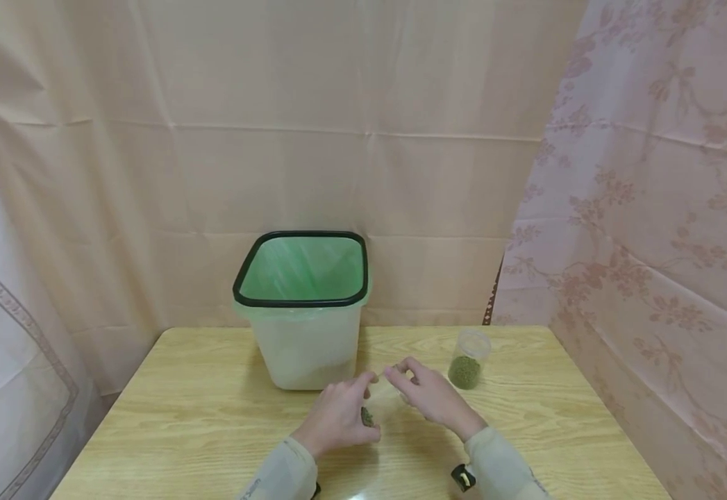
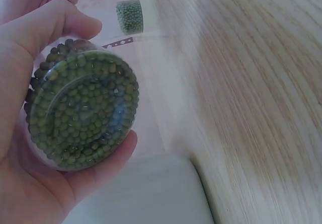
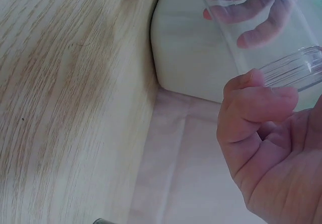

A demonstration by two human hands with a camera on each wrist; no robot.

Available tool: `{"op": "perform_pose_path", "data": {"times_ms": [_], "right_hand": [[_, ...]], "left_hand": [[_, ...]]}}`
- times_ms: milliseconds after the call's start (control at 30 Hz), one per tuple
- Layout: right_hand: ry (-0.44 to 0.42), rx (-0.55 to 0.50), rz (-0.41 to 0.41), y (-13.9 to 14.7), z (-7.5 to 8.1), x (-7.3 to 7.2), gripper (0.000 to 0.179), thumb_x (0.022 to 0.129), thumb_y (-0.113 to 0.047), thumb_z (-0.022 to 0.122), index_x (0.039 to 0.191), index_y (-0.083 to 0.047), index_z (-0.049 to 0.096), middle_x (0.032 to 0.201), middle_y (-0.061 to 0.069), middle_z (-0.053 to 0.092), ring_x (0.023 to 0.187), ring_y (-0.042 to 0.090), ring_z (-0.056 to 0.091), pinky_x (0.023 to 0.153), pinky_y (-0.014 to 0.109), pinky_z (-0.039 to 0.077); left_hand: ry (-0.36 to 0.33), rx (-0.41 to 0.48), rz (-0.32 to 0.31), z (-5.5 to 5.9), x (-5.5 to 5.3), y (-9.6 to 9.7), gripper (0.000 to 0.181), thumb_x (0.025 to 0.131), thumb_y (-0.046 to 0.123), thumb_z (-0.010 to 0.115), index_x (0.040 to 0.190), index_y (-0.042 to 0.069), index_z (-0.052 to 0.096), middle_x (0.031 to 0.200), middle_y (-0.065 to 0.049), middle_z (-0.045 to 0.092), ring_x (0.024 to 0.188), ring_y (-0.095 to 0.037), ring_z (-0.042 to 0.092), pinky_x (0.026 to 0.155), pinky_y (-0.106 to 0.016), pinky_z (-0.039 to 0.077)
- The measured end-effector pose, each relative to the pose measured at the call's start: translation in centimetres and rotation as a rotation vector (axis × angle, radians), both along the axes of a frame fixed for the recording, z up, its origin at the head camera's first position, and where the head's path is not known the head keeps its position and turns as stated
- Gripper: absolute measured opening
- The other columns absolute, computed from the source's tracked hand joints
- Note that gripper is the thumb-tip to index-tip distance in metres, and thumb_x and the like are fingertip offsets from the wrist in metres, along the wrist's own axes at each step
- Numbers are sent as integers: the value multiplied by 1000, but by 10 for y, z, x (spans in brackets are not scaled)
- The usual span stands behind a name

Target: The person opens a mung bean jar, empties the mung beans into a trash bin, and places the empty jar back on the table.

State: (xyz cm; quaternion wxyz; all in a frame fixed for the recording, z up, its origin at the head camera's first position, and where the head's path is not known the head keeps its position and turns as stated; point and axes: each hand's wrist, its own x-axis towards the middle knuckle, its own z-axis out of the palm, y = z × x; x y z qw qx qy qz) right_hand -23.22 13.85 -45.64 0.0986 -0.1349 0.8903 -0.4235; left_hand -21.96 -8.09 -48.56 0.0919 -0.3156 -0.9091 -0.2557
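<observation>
My left hand (image 1: 338, 420) grips a clear jar (image 2: 83, 110) with green beans, its fingers and thumb around the wall. The jar is tilted; its round base faces the camera in the left wrist view, with the beans gathered there. At the jar's other end, my right hand (image 1: 435, 401) has its fingers curled against the clear ribbed lid (image 3: 294, 69). Whether the lid is loose cannot be seen. To the right of my hands, a second clear jar (image 1: 466, 368), partly filled with green beans, stands upright on the table.
A pale bin (image 1: 313, 344) with a green liner (image 1: 303, 267) and a black rim (image 1: 301, 303) stands at the back left of the wooden table (image 1: 207, 423). Behind the table hangs a beige curtain (image 1: 276, 167), with a flowered curtain (image 1: 650, 243) at the right.
</observation>
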Motion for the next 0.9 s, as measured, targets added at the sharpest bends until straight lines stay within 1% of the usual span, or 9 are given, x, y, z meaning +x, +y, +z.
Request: {"op": "perform_pose_path", "data": {"times_ms": [33, 167, 267, 400, 533, 633, 833, 900], "right_hand": [[-7, -6, 4, 0, 0, 0, 57, 99, -68, 44, 118, -17, 59, 67, 2, 62, 49, 13, 41, 43, 26, 35], [-30, -32, 20, 2, 1, 1, 56, 99, -67, 45, 117, -17, 59, 59, -4, 49, 45, 10, 33, 39, 22, 30], [-35, -50, 28, 2, 2, 1, 54, 99, -66, 46, 116, -17, 59, 58, -5, 45, 42, 9, 29, 38, 21, 28], [-36, -55, 27, 3, 2, 1, 53, 99, -66, 46, 114, -16, 59, 58, -5, 45, 41, 9, 28, 38, 21, 28], [-42, -59, 30, 4, 3, 2, 55, 99, -66, 45, 115, -15, 59, 58, -5, 44, 42, 9, 28, 38, 21, 31], [-46, -65, 33, 5, 4, 3, 56, 99, -66, 46, 117, -14, 59, 58, -4, 45, 42, 10, 30, 39, 21, 34], [-31, -70, 32, 5, 7, 4, 52, 100, -65, 46, 115, -16, 59, 58, -4, 46, 43, 11, 34, 40, 23, 37], [-25, -69, 33, 5, 7, 4, 51, 100, -64, 46, 114, -17, 60, 58, -4, 47, 43, 12, 35, 41, 24, 38]], "left_hand": [[-2, 0, -2, 0, 0, 0, 68, 67, 28, 83, 127, 6, 60, 93, -6, 72, 72, -4, 62, 61, -20, 49], [-8, -3, -5, 1, 0, 1, 69, 67, 28, 83, 127, 5, 60, 93, -6, 73, 75, -5, 63, 63, -21, 51], [-30, -8, -1, 3, 1, 1, 70, 66, 28, 84, 128, 6, 60, 94, -5, 72, 74, -5, 62, 63, -21, 51], [-54, -7, 2, 6, 0, 2, 70, 66, 28, 84, 128, 6, 60, 93, -4, 72, 70, -4, 60, 63, -22, 50], [-55, -3, -2, 6, 0, 3, 69, 66, 28, 84, 127, 7, 60, 92, -4, 71, 66, -2, 58, 61, -21, 50], [-59, -1, -8, 7, 0, 3, 68, 65, 28, 84, 126, 8, 60, 92, -4, 72, 66, -1, 58, 62, -21, 50], [-106, 19, -19, 9, -1, 3, 69, 65, 26, 85, 127, 8, 60, 93, -7, 72, 60, 1, 56, 62, -22, 51], [-116, 21, -14, 10, -1, 3, 70, 65, 27, 85, 128, 8, 59, 94, -6, 72, 62, 0, 58, 63, -22, 51]]}}
